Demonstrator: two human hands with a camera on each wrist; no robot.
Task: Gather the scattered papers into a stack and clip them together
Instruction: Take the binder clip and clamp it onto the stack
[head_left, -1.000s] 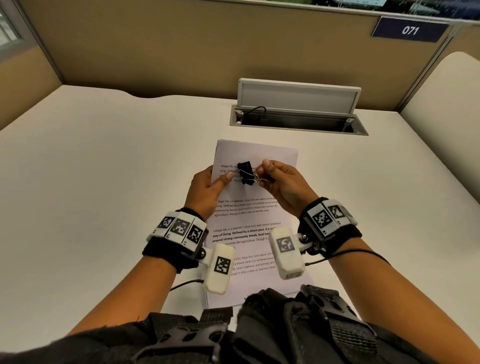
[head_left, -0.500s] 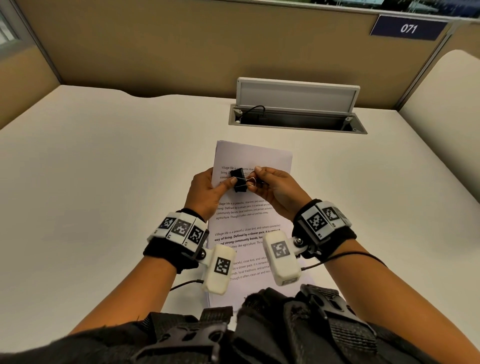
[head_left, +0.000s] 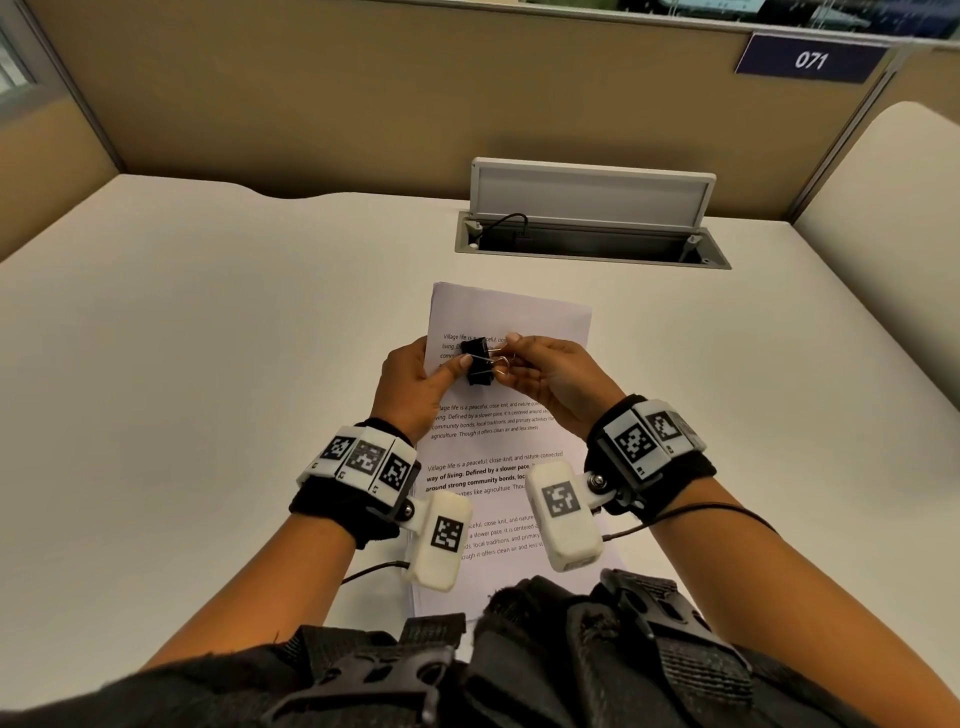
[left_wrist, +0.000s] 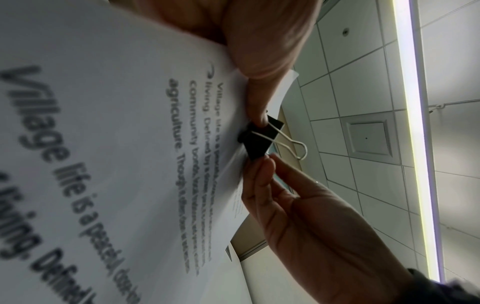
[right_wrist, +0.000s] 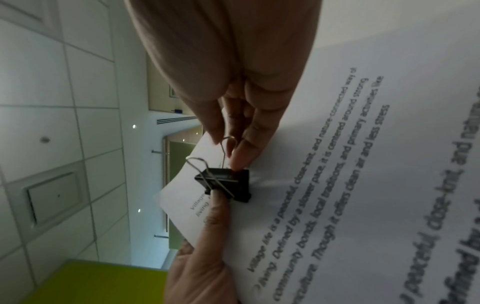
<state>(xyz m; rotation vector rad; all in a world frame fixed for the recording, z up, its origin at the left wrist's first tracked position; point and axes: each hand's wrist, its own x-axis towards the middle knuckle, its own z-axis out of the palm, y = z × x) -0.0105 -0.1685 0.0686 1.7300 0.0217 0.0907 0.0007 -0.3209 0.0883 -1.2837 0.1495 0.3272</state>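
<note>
Papers (head_left: 511, 467) ran lengthwise away from us; our left hand (head_left: 415, 387) and right hand (head_left: 550, 376) pinched the binder clip (head_left: 479, 361), wire handles pointing right.

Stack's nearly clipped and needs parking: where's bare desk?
Bare desk runs wide left of the paper stack, and right of it toward the side panel. Crowded: the middle, with both hands on the binder clip, and the open cable tray behind.
</note>
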